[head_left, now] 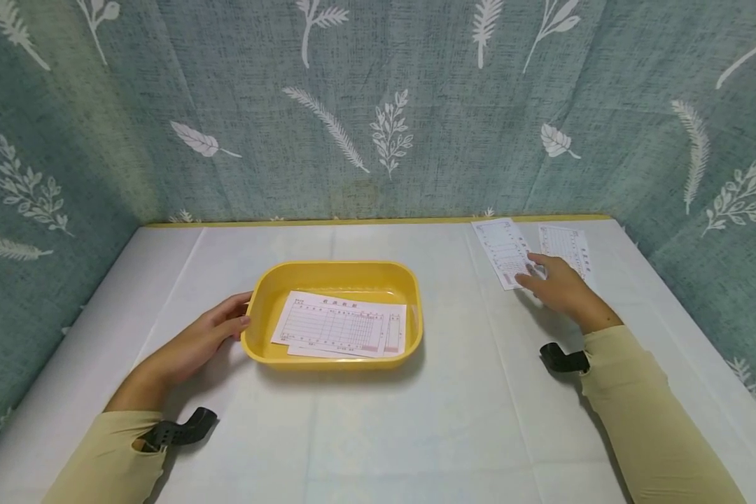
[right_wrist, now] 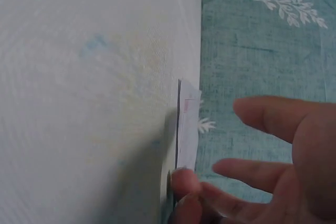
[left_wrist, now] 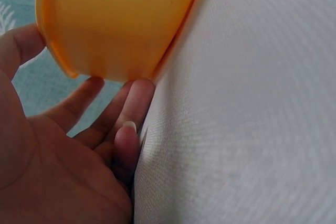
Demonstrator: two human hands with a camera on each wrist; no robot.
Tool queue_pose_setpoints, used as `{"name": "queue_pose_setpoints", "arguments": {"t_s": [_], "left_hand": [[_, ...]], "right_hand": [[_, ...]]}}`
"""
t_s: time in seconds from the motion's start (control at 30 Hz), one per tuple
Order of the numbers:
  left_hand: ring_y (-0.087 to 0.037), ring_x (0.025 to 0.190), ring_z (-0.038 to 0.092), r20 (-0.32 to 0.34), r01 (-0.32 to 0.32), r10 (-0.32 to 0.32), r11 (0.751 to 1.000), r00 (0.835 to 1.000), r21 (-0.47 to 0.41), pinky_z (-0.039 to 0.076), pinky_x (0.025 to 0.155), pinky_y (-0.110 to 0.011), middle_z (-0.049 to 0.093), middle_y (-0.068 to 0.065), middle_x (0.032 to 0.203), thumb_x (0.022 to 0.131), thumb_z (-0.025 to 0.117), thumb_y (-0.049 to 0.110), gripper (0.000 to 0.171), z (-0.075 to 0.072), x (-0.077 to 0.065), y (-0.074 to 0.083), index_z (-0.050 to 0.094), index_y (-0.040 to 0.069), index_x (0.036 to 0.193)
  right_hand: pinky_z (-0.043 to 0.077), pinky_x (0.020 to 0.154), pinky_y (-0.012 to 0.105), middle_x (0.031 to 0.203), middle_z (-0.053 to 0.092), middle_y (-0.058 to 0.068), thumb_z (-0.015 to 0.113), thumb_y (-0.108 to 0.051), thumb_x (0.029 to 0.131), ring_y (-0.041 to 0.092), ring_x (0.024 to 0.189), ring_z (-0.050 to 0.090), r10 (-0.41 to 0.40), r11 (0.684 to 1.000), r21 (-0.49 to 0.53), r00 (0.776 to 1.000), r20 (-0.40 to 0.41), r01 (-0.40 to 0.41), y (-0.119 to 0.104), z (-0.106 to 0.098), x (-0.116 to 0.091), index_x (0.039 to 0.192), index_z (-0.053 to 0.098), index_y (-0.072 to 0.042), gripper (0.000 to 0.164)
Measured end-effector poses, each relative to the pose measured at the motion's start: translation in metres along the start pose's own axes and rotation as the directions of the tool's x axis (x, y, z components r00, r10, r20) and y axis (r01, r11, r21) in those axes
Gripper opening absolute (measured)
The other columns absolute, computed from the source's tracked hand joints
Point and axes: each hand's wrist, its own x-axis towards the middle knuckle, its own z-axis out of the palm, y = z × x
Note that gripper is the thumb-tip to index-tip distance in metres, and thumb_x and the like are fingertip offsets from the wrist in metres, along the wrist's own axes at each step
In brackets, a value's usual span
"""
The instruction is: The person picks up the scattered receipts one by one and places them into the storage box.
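Observation:
A yellow plastic basin [head_left: 332, 364] sits on the white-covered table, with several printed paper slips [head_left: 334, 325] overlapping inside it. My left hand [head_left: 217, 325] is at the basin's left end; in the left wrist view its fingertips touch the outer wall and the thumb meets the rim. Far right, my right hand [head_left: 561, 285] reaches over a tilted printed slip [head_left: 500, 245], thumb and index finger spread apart. In the right wrist view, lower fingertips are right at the near end of the slip [right_wrist: 188, 129]. Another slip [head_left: 563, 241] lies partly behind that hand.
A green leaf-patterned cloth [head_left: 353, 105] rises as a wall behind the table and along both sides. A yellow strip [head_left: 384, 222] runs along the table's back edge. Black wrist mounts [head_left: 185, 428] stick out from both sleeves.

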Motion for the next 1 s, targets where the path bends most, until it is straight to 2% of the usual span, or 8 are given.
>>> {"name": "queue_pose_setpoints", "arguments": {"t_s": [0.13,0.23,0.47,0.6,0.77,1.0], "left_hand": [[-0.004,0.118,0.044,0.001,-0.01,0.01,1.0,1.0,0.002,0.04,0.09,-0.011,0.035,-0.018,0.157,0.106,0.046,0.036,0.058,0.0,0.0007,-0.0016,0.03,0.011,0.156],[-0.004,0.119,0.044,-0.001,-0.011,0.011,1.0,1.0,-0.002,0.04,0.09,-0.011,0.035,-0.018,0.157,0.106,0.046,0.036,0.058,-0.0004,0.0008,-0.0012,0.03,0.011,0.156],[-0.007,0.12,0.043,-0.007,-0.003,0.003,1.0,1.0,-0.006,0.039,0.09,-0.01,0.034,-0.018,0.158,0.106,0.046,0.037,0.058,-0.0013,-0.0014,-0.0003,0.031,0.011,0.156],[-0.013,0.124,0.041,-0.008,0.004,-0.004,1.0,1.0,-0.004,0.039,0.09,-0.01,0.034,-0.017,0.158,0.106,0.046,0.038,0.059,-0.001,-0.0018,0.0005,0.03,0.011,0.156],[-0.016,0.125,0.041,-0.015,0.008,-0.008,1.0,1.0,-0.001,0.039,0.09,-0.01,0.034,-0.017,0.158,0.106,0.046,0.038,0.059,-0.001,-0.0017,0.0013,0.03,0.012,0.156],[-0.014,0.124,0.041,-0.016,0.0,0.0,1.0,1.0,0.013,0.039,0.09,-0.01,0.035,-0.016,0.158,0.106,0.045,0.036,0.057,-0.0007,-0.0012,0.0014,0.031,0.013,0.156]], "right_hand": [[0.019,0.115,0.067,0.156,0.016,0.04,0.051,-0.031,0.103,0.056,0.144,0.015,-0.045,0.997,-0.058,0.999,0.016,0.045,0.0008,0.0024,-0.001,0.152,0.023,0.013,0.072],[0.019,0.115,0.067,0.154,0.017,0.042,0.051,-0.03,0.103,0.057,0.143,0.017,-0.047,0.994,-0.101,0.999,0.014,0.048,0.0007,0.003,-0.0018,0.15,0.025,0.016,0.071],[0.019,0.116,0.064,0.158,0.016,0.038,0.051,-0.032,0.102,0.055,0.146,0.016,-0.03,0.986,-0.163,0.997,0.074,0.042,0.002,0.0018,0.0004,0.152,0.021,0.014,0.074],[0.019,0.116,0.064,0.159,0.015,0.036,0.051,-0.031,0.102,0.054,0.146,0.016,-0.049,0.978,-0.195,0.994,0.098,0.068,0.0024,0.0019,0.0004,0.152,0.021,0.013,0.073],[0.022,0.115,0.063,0.156,0.024,0.036,0.052,-0.027,0.101,0.054,0.144,0.023,-0.1,0.967,-0.228,0.992,0.077,0.116,0.0017,0.0023,-0.0013,0.149,0.031,0.013,0.066],[0.035,0.108,0.063,0.15,0.042,0.03,0.054,-0.019,0.101,0.052,0.139,0.036,-0.158,0.955,-0.248,0.987,0.043,0.163,0.0023,0.002,-0.0033,0.14,0.051,0.007,0.048]]}}
